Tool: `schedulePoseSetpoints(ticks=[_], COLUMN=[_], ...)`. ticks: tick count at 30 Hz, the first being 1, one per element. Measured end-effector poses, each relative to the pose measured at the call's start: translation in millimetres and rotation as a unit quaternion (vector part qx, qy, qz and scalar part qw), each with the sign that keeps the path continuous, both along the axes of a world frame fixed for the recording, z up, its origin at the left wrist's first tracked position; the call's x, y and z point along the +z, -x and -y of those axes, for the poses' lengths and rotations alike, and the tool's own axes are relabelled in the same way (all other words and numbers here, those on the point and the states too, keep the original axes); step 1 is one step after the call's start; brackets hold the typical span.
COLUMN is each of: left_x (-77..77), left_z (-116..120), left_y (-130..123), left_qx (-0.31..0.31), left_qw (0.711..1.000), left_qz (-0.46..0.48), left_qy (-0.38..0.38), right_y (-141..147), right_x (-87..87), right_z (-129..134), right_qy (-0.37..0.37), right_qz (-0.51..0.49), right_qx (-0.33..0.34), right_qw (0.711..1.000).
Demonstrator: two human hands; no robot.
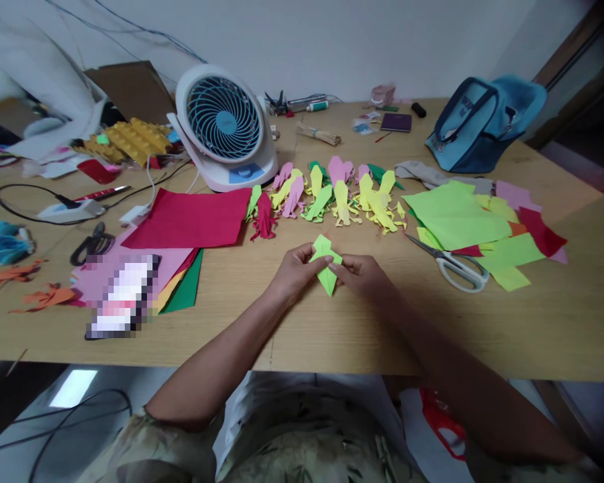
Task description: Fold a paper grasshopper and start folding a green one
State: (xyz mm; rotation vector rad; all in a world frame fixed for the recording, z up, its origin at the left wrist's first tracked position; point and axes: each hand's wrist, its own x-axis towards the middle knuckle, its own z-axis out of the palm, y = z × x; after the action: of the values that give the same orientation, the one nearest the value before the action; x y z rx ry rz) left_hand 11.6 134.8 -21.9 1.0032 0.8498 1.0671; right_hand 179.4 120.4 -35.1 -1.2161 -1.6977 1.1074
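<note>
A light green sheet of paper, folded into a pointed kite-like shape (328, 278), is held between both hands near the front middle of the table. My left hand (298, 268) pinches its left side, thumb on top. On the opposite edge, my right hand (358, 274) grips it with thumb and fingers. The long point faces my body, and creases run down it. Just beyond stand and lie several folded paper figures (341, 201) in pink, yellow, green and red.
White-handled scissors (463, 270) lie at the right beside cut green paper (460, 215). Red sheets (191, 218) and a phone (123, 295) are on the left, near orange paper figures (53, 296). Behind stand a fan (224, 124) and a blue bag (476, 124).
</note>
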Motion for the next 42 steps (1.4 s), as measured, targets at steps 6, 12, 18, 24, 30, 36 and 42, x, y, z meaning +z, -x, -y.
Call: schedulePoseSetpoints(ticks=[6,12,18,24,30,36,42], left_x=[-2.7,-0.3,1.4,-5.8,-1.1,2.8,4.6], left_z=[2,-2,-5,-1,-5,-6,-6], left_y=[-3,2,4,-1,3,3,5], left_qx=[0.002,0.071,0.101,0.059,0.11,0.12,0.127], left_qw=[1.0,0.997,0.993,0.997,0.992,0.992,0.991], left_qz=[-0.009,-0.015,-0.024,-0.032,-0.036,-0.025,-0.019], left_qy=[-0.002,-0.029,-0.052,-0.032,-0.058,-0.038,-0.04], right_y=[4,6,8,9,9,8,7], right_x=[3.9,0.5,2.4,-1.2,-2.1,-3.6,1.0], right_z=[-1,0,1,-1,1,3,5], right_qy=[0.072,0.108,0.094,0.133,0.13,0.114,0.106], right_qz=[0.009,-0.005,-0.01,-0.022,-0.023,-0.023,0.002], right_qx=[0.026,0.068,0.081,0.065,0.082,0.094,0.094], right_qw=[0.997,0.992,0.992,0.989,0.988,0.989,0.99])
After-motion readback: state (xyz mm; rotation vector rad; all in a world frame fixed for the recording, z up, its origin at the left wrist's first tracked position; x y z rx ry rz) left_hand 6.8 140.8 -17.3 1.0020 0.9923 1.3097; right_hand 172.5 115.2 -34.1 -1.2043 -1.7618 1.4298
